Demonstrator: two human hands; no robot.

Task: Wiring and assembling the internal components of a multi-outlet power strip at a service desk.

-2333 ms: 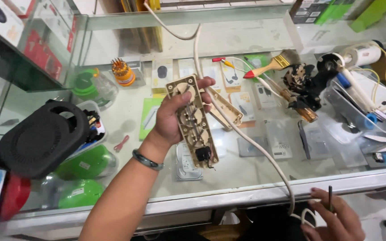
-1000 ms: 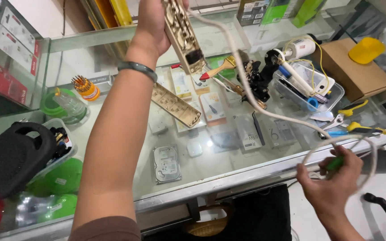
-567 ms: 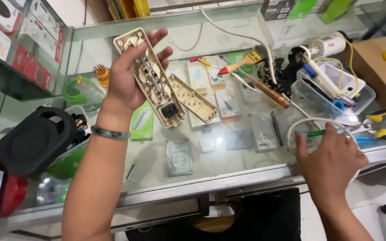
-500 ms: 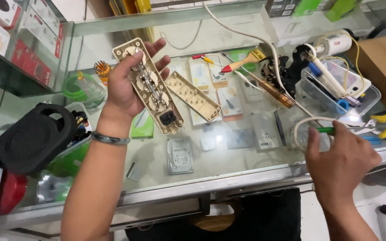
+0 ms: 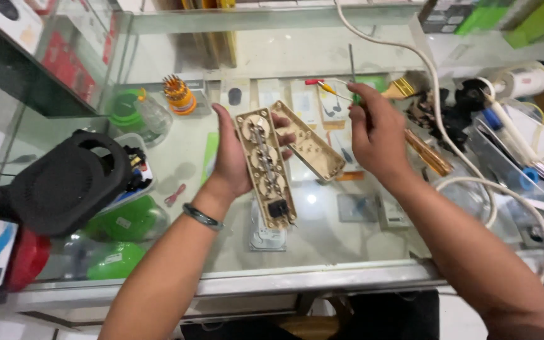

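Observation:
My left hand (image 5: 234, 160) grips an opened beige power strip (image 5: 266, 167), its inside with metal contact strips and a black switch facing up, held over the glass counter (image 5: 322, 245). The strip's loose beige cover (image 5: 310, 140) lies on the glass just to its right. My right hand (image 5: 376, 135) is closed around a green-handled screwdriver (image 5: 351, 72) whose metal shaft points up and away. A white cable (image 5: 436, 107) runs from the top of the view down past my right arm and loops at the right.
A black fan-like device (image 5: 70, 182) sits at the left beside green items under the glass. An orange screwdriver-bit holder (image 5: 179, 96) stands at the back left. A clear tray of tools and cables (image 5: 524, 157) and a black tangle of parts (image 5: 454, 110) crowd the right.
My left hand lowered the power strip from high up to just above the counter. My right hand rose from the counter's front edge to beside the strip, now holding the screwdriver upright.

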